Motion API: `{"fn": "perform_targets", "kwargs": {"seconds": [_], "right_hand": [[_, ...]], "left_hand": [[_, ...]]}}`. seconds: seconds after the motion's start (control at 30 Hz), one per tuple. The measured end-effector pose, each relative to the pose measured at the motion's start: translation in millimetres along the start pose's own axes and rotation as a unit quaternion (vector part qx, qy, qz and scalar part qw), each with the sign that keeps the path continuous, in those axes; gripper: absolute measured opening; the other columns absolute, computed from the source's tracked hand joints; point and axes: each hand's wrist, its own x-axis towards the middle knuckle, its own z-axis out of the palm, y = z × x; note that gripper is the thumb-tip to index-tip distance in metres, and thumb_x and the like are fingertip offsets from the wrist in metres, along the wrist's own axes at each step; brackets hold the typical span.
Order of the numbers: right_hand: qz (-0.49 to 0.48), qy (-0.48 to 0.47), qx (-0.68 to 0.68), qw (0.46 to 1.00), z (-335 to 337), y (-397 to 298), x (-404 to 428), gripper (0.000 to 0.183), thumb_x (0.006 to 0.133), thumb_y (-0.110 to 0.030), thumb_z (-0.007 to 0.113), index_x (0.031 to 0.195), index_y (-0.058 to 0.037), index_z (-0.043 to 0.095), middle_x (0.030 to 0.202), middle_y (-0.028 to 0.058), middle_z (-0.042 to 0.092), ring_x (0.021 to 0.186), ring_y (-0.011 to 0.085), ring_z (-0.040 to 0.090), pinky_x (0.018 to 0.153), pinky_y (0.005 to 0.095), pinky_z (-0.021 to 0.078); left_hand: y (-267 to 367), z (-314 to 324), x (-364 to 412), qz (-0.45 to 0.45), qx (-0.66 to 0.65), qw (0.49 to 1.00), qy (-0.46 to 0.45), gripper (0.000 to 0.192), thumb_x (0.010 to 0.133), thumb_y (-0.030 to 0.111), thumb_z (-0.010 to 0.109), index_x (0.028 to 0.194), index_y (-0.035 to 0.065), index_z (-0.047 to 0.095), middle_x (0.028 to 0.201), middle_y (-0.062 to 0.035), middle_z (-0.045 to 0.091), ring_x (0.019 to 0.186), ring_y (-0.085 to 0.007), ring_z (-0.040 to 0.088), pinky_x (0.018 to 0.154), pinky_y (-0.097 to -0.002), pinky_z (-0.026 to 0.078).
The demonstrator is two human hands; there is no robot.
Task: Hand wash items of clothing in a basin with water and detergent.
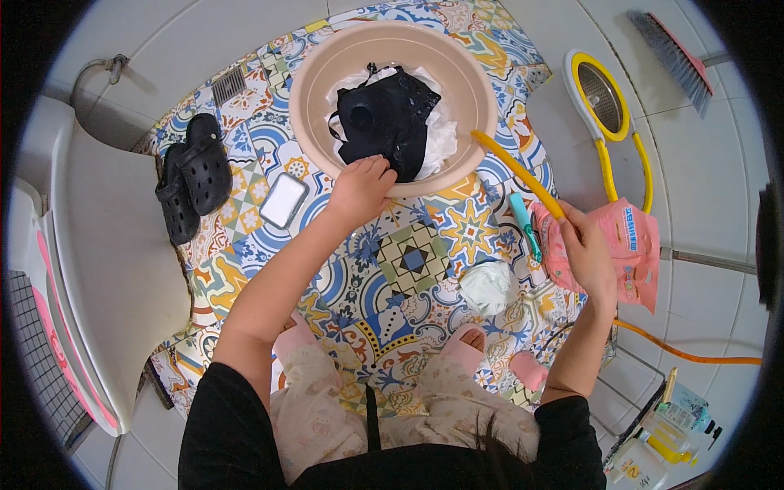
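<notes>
A beige plastic basin (306,135) stands on the patterned tile floor, with a black garment (392,116) lying over white cloth (442,147) inside it. My left hand (364,187) reaches over the basin's near rim, its curled fingers on the black garment's lower edge. Whether those fingers grip the cloth is hidden. In my right hand (585,251) is a yellow hose (523,171), held near its end. The hose's tip points over the right side of the basin. Beneath that hand lies a pink packet (631,251) bearing writing. A turquoise-handled brush (523,223) is beside the packet.
A bar of soap in a dish (284,201) and black clogs (195,180) are left of the basin. A pale bundled cloth (488,288) lies near my feet. At right are a yellow-rimmed mop bucket (597,98), a broom (674,58) and several bottles (664,435). A white washbasin (116,245) borders the left.
</notes>
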Motion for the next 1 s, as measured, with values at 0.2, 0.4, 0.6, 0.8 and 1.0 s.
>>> {"fn": "perform_targets", "kwargs": {"seconds": [0.2,0.4,0.6,0.8,1.0], "right_hand": [[0.024,0.005,0.003,1.0,3,-5,0,0.033,0.094,-0.015,0.048,0.122,-0.0001,0.058,0.079,0.0155,0.063,0.071,0.0192,0.06,0.07,0.0317,0.0467],[-0.002,0.029,0.071,0.997,6,-5,-1,0.032,0.096,-0.015,0.048,0.122,-0.0003,0.058,0.076,0.007,0.061,0.068,0.0118,0.053,0.066,0.028,0.0446],[0.008,-0.008,0.06,0.998,2,-10,-3,0.032,0.095,-0.014,0.049,0.122,-0.0005,0.059,0.072,0.0056,0.058,0.062,0.0114,0.05,0.061,0.0284,0.0423],[-0.019,-0.016,0.007,1.0,2,-7,-5,0.032,0.093,-0.011,0.051,0.122,-0.0019,0.06,0.07,0.0098,0.057,0.061,0.0144,0.05,0.061,0.0295,0.0421],[-0.06,-0.079,0.038,0.994,3,-11,-7,0.032,0.094,-0.011,0.05,0.124,-0.0011,0.058,0.07,0.0036,0.053,0.064,0.0112,0.047,0.061,0.0271,0.0397]], "left_hand": [[0,-2,0,0.0,0.004,1.0,-0.008,0.04,0.068,0.02,0.073,0.104,0.0076,0.063,0.113,-0.0093,0.059,0.116,-0.0265,0.054,0.095,-0.0387,0.045],[4,-6,1,-0.001,0.006,1.0,0.009,0.039,0.067,0.019,0.073,0.103,0.0086,0.063,0.113,-0.0088,0.056,0.112,-0.0263,0.053,0.09,-0.0379,0.047],[3,-6,-1,0.001,0.01,1.0,0.024,0.036,0.063,0.02,0.074,0.095,0.0106,0.061,0.106,-0.0074,0.053,0.104,-0.0244,0.052,0.083,-0.0353,0.045],[2,-2,0,-0.01,-0.01,1.0,-0.011,0.039,0.068,0.019,0.073,0.104,0.0097,0.062,0.108,-0.0077,0.054,0.101,-0.025,0.055,0.084,-0.0373,0.048],[4,-5,0,-0.003,0.005,1.0,0.006,0.039,0.069,0.02,0.072,0.105,0.0101,0.061,0.109,-0.007,0.054,0.104,-0.0244,0.053,0.084,-0.0362,0.047]]}}
